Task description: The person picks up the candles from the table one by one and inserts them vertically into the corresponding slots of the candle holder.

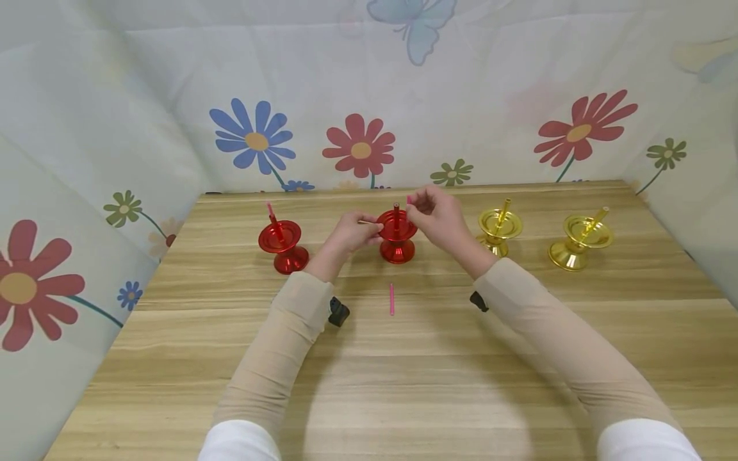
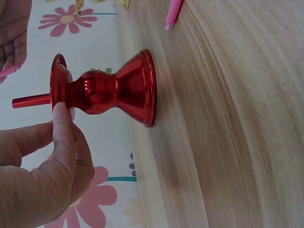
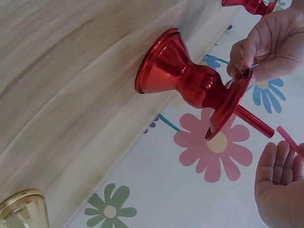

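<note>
In the head view my left hand (image 1: 353,232) pinches the dish rim of a shiny red candle holder (image 1: 397,251) standing upright on the table. A narrow tube (image 2: 31,101) rises from the middle of its dish. On the other side, my right hand (image 1: 441,216) pinches a thin pink candle (image 3: 288,139), whose end is close beside the tube's tip; the right wrist view does not settle whether they touch. Much of this candle is hidden by the fingers. Nearer to me, a second pink candle (image 1: 392,299) lies on the wooden table.
Left of the hands is another red candle holder (image 1: 291,259) with a pink candle (image 1: 269,209) upright in its tube. To the right stand a gold candle holder (image 1: 500,225), partly behind the right wrist, and another gold holder (image 1: 567,256). A flowered cloth (image 1: 490,96) hangs behind the table.
</note>
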A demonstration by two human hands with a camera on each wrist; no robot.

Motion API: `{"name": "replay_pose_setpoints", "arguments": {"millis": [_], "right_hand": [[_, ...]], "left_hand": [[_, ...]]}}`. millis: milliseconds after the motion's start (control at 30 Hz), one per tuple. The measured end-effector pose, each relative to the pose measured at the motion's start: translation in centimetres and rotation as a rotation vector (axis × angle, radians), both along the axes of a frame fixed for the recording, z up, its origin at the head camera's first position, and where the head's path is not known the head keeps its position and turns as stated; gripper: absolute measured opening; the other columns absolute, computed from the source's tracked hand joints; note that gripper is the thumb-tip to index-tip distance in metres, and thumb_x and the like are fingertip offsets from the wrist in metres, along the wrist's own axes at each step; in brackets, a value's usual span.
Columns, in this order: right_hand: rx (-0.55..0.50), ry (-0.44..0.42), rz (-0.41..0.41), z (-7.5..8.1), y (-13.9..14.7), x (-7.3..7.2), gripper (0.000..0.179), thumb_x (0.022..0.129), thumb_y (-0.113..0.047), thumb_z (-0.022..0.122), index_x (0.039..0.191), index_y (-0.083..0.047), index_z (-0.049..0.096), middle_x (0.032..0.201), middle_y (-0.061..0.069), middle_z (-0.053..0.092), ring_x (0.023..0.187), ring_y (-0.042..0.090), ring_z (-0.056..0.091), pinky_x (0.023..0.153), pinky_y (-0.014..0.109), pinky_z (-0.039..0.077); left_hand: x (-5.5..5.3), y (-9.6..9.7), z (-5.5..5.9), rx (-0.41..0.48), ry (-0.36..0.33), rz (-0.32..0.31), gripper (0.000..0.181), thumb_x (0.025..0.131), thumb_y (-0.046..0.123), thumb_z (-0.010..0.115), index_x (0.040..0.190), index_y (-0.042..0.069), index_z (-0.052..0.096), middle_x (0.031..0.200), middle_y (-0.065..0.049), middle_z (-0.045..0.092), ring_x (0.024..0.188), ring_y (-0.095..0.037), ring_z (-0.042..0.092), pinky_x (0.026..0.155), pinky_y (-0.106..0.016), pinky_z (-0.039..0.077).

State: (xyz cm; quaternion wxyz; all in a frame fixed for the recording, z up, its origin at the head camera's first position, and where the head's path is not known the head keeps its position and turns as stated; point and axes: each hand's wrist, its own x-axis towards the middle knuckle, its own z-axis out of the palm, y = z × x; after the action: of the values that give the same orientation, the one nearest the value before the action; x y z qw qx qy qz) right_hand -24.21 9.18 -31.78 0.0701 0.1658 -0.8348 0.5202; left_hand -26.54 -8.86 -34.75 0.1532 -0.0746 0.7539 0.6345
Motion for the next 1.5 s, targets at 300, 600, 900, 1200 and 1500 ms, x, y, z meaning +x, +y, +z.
{"name": "replay_pose_setpoints", "arguments": {"millis": [300, 600, 900, 1200, 1500], "right_hand": [[-0.008, 0.047, 0.015, 0.7, -0.6, -0.7, 0.013, 0.088, -0.004, 0.06, 0.098, 0.003, 0.056, 0.091, 0.016, 0.062, 0.081, 0.02, 0.055, 0.071, 0.019, 0.047], [-0.017, 0.03, 0.022, 1.1, -1.2, -1.4, 0.016, 0.089, -0.004, 0.06, 0.103, 0.004, 0.057, 0.098, 0.018, 0.063, 0.086, 0.024, 0.058, 0.08, 0.028, 0.051], [-0.047, 0.054, -0.007, 0.9, -1.6, -1.6, 0.017, 0.089, -0.001, 0.059, 0.104, 0.005, 0.055, 0.097, 0.017, 0.06, 0.087, 0.024, 0.057, 0.078, 0.026, 0.049], [-0.062, 0.05, -0.016, 0.7, -1.9, -2.1, 0.022, 0.088, -0.001, 0.06, 0.109, 0.006, 0.058, 0.101, 0.02, 0.063, 0.089, 0.026, 0.06, 0.081, 0.028, 0.052], [-0.022, 0.015, -0.021, 0.8, -1.8, -2.4, 0.021, 0.089, -0.004, 0.061, 0.108, 0.004, 0.062, 0.102, 0.018, 0.065, 0.091, 0.026, 0.061, 0.085, 0.032, 0.053]], "left_hand": [[0.1, 0.1, 0.3, 0.05, -0.003, -0.009, 0.033, 0.096, 0.002, 0.051, 0.126, -0.01, 0.047, 0.098, -0.012, 0.054, 0.091, -0.026, 0.061, 0.1, -0.043, 0.046], [0.1, 0.0, 0.2, 0.043, -0.006, -0.014, 0.032, 0.096, 0.002, 0.052, 0.125, -0.01, 0.048, 0.102, -0.016, 0.056, 0.098, -0.03, 0.061, 0.099, -0.042, 0.047], [0.2, -0.1, 0.1, 0.028, -0.009, -0.024, 0.032, 0.096, 0.004, 0.053, 0.125, -0.009, 0.05, 0.107, -0.018, 0.056, 0.108, -0.036, 0.059, 0.098, -0.04, 0.048], [0.2, 0.0, 0.1, 0.051, -0.01, -0.017, 0.032, 0.095, 0.003, 0.053, 0.125, -0.01, 0.05, 0.108, -0.019, 0.057, 0.099, -0.031, 0.061, 0.098, -0.041, 0.048], [0.3, -0.1, 0.1, 0.05, -0.01, -0.015, 0.032, 0.096, 0.002, 0.052, 0.125, -0.01, 0.049, 0.109, -0.019, 0.056, 0.109, -0.037, 0.058, 0.099, -0.042, 0.046]]}}
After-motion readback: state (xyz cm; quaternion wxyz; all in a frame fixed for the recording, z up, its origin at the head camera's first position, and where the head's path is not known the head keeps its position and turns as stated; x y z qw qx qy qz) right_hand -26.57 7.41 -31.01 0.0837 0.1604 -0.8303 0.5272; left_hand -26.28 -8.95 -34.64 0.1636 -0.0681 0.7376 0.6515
